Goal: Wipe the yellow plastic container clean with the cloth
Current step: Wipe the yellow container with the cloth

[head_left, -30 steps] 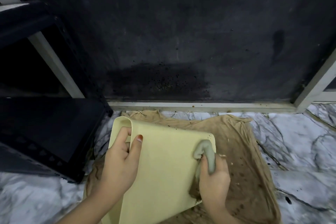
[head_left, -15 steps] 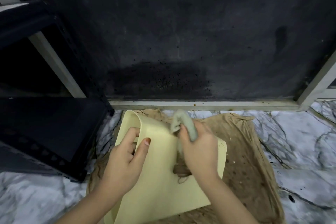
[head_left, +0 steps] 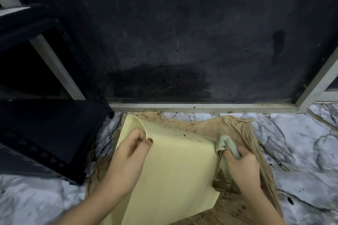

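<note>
The pale yellow plastic container lies tilted on its side over a brown sheet, its broad side facing me, with dark specks near its far edge. My left hand grips the container's far left rim, fingers curled over the edge. My right hand holds a bunched grey-green cloth against the container's right edge. The cloth's lower part is stained brown.
A stained brown sheet covers the marble-patterned floor. A black perforated rack stands close on the left. A dark soiled panel with a pale metal frame rises right behind the container.
My right hand with the cloth swept from the container's right edge to its top middle, then back to the right edge. The left hand kept its grip on the rim.
</note>
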Demonstrator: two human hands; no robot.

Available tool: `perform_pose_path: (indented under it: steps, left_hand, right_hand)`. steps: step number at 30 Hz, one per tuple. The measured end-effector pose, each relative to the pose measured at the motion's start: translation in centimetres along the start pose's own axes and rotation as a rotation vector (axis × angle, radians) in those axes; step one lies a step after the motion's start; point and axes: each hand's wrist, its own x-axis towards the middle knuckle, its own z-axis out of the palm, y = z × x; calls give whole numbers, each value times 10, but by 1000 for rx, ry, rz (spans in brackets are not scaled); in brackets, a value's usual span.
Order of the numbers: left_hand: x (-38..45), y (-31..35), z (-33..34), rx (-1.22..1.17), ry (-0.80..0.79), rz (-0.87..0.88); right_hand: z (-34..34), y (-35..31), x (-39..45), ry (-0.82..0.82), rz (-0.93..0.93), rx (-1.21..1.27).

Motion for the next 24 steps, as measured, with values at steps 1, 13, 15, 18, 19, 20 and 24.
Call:
perform_pose_path:
  steps: [1, 13, 15, 18, 19, 20, 24]
  left_hand:
    - [1, 2, 1, -11, 37, -35]
    - [9, 10, 2, 330, 274, -12]
    - [7, 12, 2, 337, 264, 64]
    - [5, 13, 3, 341, 227, 199]
    - [4, 11, 4, 359, 208, 237]
    - [3, 8, 5, 385, 186, 264]
    - [0, -9, 5, 421, 102, 276]
  right_hand:
    - [-1, 3, -1, 1, 4, 2]
    - [26, -4, -57, 5, -110, 152]
    - [27, -18, -62, 13, -187, 206]
    - [28, -40, -69, 14, -330, 268]
    - [29, -47, -73, 3, -381, 279]
    - [30, -54, -77, -18, -434, 273]
    - [41, -74, -90, -136, -570, 127]
